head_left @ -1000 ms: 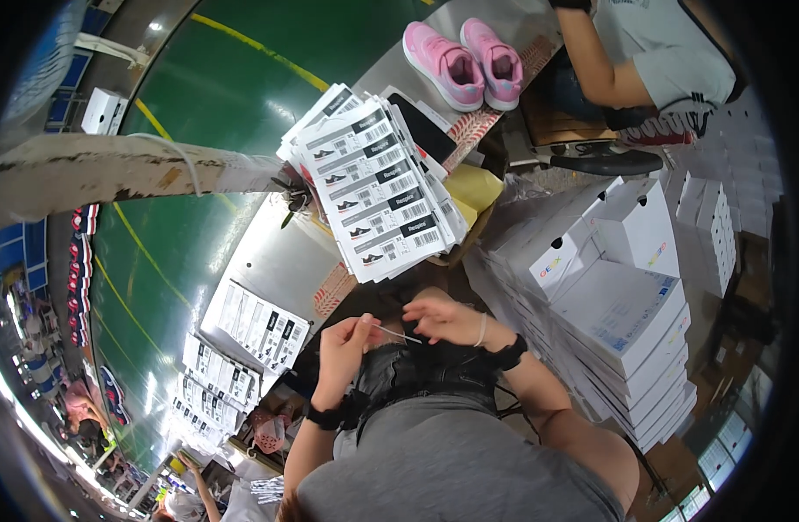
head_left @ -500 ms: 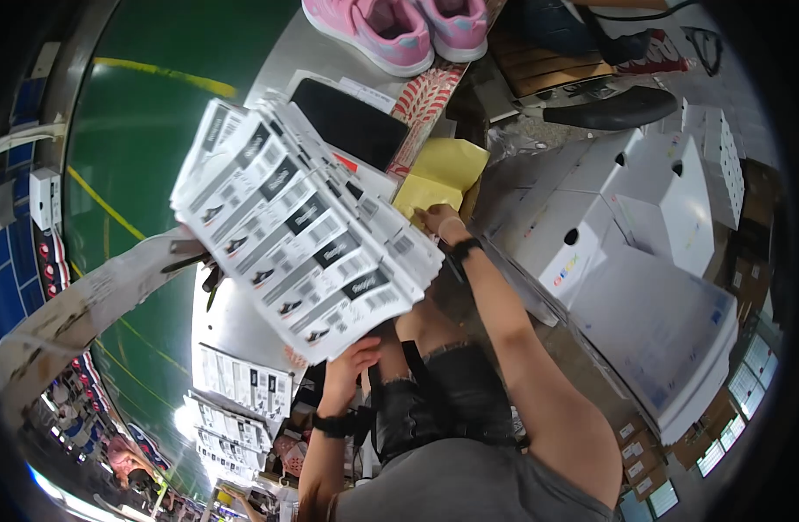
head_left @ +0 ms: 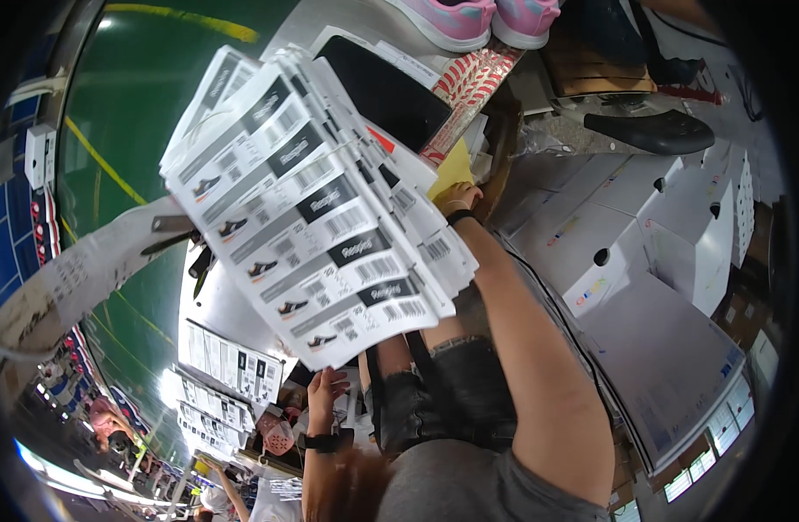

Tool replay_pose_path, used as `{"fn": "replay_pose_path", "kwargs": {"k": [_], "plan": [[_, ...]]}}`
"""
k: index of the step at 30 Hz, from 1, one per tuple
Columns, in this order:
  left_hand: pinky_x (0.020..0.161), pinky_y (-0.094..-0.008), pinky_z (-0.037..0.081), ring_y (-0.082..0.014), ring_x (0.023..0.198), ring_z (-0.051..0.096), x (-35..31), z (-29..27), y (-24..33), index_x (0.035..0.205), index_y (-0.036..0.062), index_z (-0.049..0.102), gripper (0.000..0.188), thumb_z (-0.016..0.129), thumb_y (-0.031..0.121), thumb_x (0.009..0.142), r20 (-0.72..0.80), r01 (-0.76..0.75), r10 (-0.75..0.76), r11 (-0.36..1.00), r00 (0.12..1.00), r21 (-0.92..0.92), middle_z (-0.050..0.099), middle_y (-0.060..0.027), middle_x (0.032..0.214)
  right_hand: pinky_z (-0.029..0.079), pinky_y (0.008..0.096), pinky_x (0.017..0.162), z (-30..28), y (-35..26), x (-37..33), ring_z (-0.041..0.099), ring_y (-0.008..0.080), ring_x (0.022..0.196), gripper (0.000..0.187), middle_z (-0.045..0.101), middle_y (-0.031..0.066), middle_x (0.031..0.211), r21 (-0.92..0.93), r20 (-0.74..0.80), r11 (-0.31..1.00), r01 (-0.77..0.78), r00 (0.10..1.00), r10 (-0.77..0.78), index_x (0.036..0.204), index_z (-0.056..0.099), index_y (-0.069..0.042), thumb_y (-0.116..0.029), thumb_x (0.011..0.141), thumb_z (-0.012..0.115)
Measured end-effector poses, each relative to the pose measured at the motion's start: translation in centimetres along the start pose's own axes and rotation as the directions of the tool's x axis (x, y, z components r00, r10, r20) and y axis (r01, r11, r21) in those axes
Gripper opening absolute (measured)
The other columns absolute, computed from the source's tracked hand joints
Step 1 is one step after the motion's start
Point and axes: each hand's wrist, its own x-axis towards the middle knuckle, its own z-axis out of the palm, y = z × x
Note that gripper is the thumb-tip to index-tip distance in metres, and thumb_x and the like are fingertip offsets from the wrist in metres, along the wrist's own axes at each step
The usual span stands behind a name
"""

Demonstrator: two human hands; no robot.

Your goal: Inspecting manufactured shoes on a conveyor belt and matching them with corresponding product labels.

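Observation:
A thick stack of white label sheets (head_left: 304, 209), printed with shoe pictures and barcodes, spreads in front of me at a slant. Below its near corner is my left hand (head_left: 324, 402), fingers loosely bent and apart, gripping nothing that I can see. On the far right side of the stack, my right hand (head_left: 460, 198) is closed at a piece of yellow paper (head_left: 453, 170), beside the wall of a cardboard box (head_left: 506, 143). Its fingertips are partly hidden. A black flat tablet-like device (head_left: 386, 96) lies just beyond the stack.
Pink shoes (head_left: 456, 22) stand at the far table edge. White shoe boxes (head_left: 591, 252) are piled on my right. More label sheets (head_left: 230, 361) lie at the lower left, near scissors-like black handles (head_left: 201, 261). A curved pale rail (head_left: 86, 270) runs along the left.
My left hand has drawn back from the near corner of the label stack. The yellow paper, spread open before, now shows only a smaller part by my right hand. The view has shifted.

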Motion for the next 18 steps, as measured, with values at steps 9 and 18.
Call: {"fn": "replay_pose_path", "kwargs": {"k": [9, 18], "plan": [[0.060, -0.0259, 0.047, -0.0126, 0.067, 0.064, -4.8, 0.9, -7.6, 0.090, 0.0008, 0.069, 0.033, 0.056, 0.031, 0.096, -0.084, -0.073, 0.069, 0.996, 0.994, -0.041, 0.068, -0.0064, 0.078, 0.049, 0.0445, 0.088, -5.0, 6.2, -7.6, 0.061, 0.0383, 0.103, 0.040, 0.066, 0.0217, 0.107, 0.902, -0.417, 0.055, 0.429, 0.897, -0.148, 0.097, 0.070, -0.004, -0.040, 0.085, 0.058], [0.077, -0.0334, 0.052, -0.0231, 0.085, 0.068, -12.0, 7.7, -21.6, 0.100, -0.0013, 0.065, 0.032, 0.072, 0.024, 0.081, -0.483, -0.367, 0.241, 0.911, 0.842, -0.186, 0.070, -0.0139, 0.090, 0.050, 0.0305, 0.076, -19.3, 6.4, -46.2, 0.064, 0.0206, 0.084, 0.020, 0.066, 0.0108, 0.091, 0.506, -0.031, -0.171, 0.845, -0.181, -0.983, 0.100, 0.068, -0.005, -0.015, 0.082, 0.069]]}}
